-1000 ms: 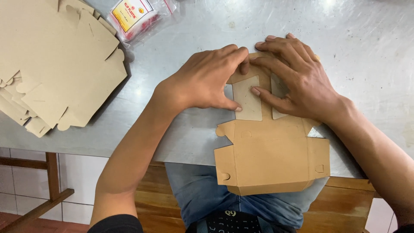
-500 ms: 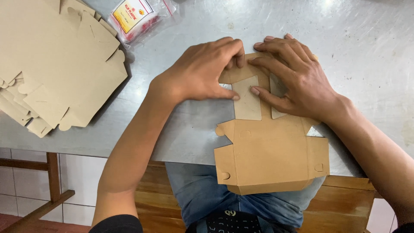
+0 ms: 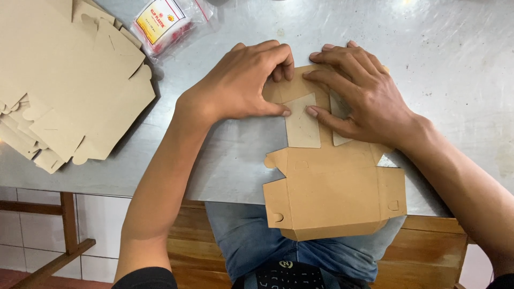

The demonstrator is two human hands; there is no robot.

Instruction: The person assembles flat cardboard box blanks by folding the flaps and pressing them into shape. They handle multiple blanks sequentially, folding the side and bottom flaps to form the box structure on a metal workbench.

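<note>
A flat brown cardboard box blank (image 3: 329, 187) lies on the grey metal table (image 3: 450, 64), its near end hanging over the table's front edge. My left hand (image 3: 243, 83) presses on the blank's far left part, fingertips curled over its far edge and thumb on a folded flap (image 3: 301, 126). On the far right part rests my right hand (image 3: 358, 91), fingers spread flat and thumb tip next to the left thumb. Both hands hold the folded far end down.
A stack of several flat brown box blanks (image 3: 64, 80) lies at the table's left. A clear plastic packet with a yellow and red label (image 3: 166, 21) sits beyond it. A wooden bench (image 3: 428, 251) and my lap are below the table edge.
My left hand has slid a little toward the far edge of the blank, its fingers now curled over it. The right hand and the blank stay where they were.
</note>
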